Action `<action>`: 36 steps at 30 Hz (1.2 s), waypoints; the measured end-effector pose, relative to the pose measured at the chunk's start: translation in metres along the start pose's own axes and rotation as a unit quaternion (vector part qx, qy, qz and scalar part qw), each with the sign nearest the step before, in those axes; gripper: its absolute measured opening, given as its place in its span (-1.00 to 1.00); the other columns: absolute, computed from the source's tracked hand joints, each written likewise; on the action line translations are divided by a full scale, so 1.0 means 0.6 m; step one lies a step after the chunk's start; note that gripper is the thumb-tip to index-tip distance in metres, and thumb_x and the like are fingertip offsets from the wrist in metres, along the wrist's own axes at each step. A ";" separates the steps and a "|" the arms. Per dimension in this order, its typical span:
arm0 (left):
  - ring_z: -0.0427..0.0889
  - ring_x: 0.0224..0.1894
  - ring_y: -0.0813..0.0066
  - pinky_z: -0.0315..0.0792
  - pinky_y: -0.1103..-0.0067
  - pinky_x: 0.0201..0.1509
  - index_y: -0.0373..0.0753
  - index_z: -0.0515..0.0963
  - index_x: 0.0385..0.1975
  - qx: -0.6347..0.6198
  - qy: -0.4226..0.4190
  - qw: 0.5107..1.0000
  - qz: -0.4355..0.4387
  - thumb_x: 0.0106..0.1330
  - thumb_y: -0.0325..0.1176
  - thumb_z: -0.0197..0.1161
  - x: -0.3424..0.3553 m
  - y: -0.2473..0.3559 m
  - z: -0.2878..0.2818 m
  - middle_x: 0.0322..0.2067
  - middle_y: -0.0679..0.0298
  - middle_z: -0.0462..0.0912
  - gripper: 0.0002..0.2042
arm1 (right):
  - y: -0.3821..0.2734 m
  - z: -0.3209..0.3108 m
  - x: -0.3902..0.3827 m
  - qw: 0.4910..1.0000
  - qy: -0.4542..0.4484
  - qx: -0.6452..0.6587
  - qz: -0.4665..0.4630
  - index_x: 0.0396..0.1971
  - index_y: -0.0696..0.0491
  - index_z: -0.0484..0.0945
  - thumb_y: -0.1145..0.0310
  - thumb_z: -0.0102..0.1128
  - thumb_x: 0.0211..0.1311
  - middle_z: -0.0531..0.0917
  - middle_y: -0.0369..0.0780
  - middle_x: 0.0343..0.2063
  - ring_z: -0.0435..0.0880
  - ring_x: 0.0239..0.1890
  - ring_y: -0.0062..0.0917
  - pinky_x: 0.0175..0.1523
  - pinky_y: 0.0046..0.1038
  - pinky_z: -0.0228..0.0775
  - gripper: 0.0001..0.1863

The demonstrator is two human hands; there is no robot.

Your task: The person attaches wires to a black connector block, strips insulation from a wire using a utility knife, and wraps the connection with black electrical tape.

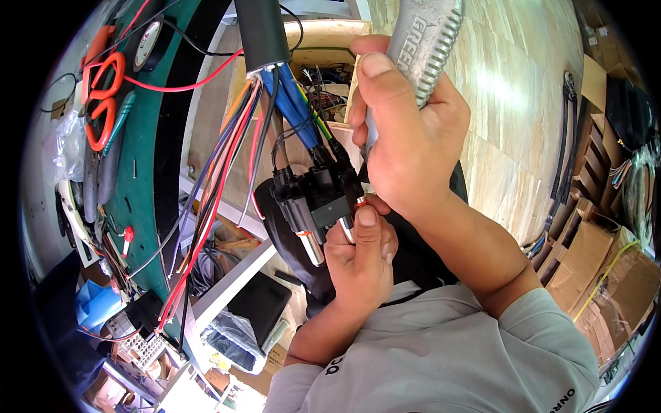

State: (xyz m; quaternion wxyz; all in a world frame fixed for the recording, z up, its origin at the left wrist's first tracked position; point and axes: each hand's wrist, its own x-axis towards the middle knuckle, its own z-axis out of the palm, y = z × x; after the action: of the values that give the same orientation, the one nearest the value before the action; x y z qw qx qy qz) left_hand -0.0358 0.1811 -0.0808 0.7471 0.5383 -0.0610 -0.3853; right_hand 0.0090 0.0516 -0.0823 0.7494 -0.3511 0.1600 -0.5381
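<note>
My right hand (413,138) is wrapped round a silver-grey metal tool (423,41) with a ridged edge, held upright beside the wiring. My left hand (361,265) grips a black plastic connector block (317,199) from below, its thumb and fingers at a metal pin (346,229) with an orange ring near it. A second metal pin (312,249) sticks out lower left. A thick black cable (260,34) comes down from the top, with blue wires (292,103) running into the connector and loose coloured wires (213,175) hanging at its left.
A green work mat (138,179) on the left holds orange-handled tools (102,124) and a tape roll (150,45). Behind lie a wooden bin (337,29) of cables and a pale floor (509,69). Cardboard boxes (592,275) line the right; a bag-lined bin (231,337) stands lower left.
</note>
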 end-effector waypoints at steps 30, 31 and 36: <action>0.18 -0.70 0.71 0.08 0.70 -0.60 -0.33 0.41 -0.23 0.012 0.017 1.000 -0.006 0.50 -0.14 0.02 0.000 -0.002 0.000 -0.70 0.42 0.26 -0.69 | -0.029 0.009 -0.002 0.996 0.045 -0.013 0.074 -0.32 0.20 0.53 0.40 0.18 0.28 0.49 -0.39 -0.71 0.39 -0.69 -0.81 -0.62 -0.66 0.18 -0.85; 0.18 -0.70 0.71 0.09 0.69 -0.60 -0.32 0.41 -0.23 0.014 0.018 1.000 -0.009 0.50 -0.14 0.02 -0.001 -0.001 0.002 -0.71 0.42 0.26 -0.69 | -0.030 0.008 -0.001 0.996 0.047 -0.026 0.068 -0.33 0.20 0.54 0.38 0.19 0.28 0.50 -0.38 -0.71 0.39 -0.69 -0.81 -0.61 -0.66 0.19 -0.83; 0.31 -0.67 0.63 0.16 0.68 -0.58 -0.36 0.47 -0.16 0.057 0.012 0.998 -0.009 0.52 -0.11 -0.04 0.000 0.007 0.001 -0.66 0.36 0.40 -0.64 | -0.075 0.002 0.027 0.982 0.021 -0.122 0.144 -0.41 0.19 0.56 0.13 0.19 0.27 0.51 -0.35 -0.70 0.41 -0.69 -0.75 -0.58 -0.64 0.25 -0.64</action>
State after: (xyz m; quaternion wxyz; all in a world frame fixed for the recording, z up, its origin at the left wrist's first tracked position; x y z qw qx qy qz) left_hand -0.0336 0.1813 -0.0770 0.7122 0.5852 -0.0698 -0.3813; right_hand -0.0154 0.0293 -0.0474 0.7669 -0.4021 0.2892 -0.4082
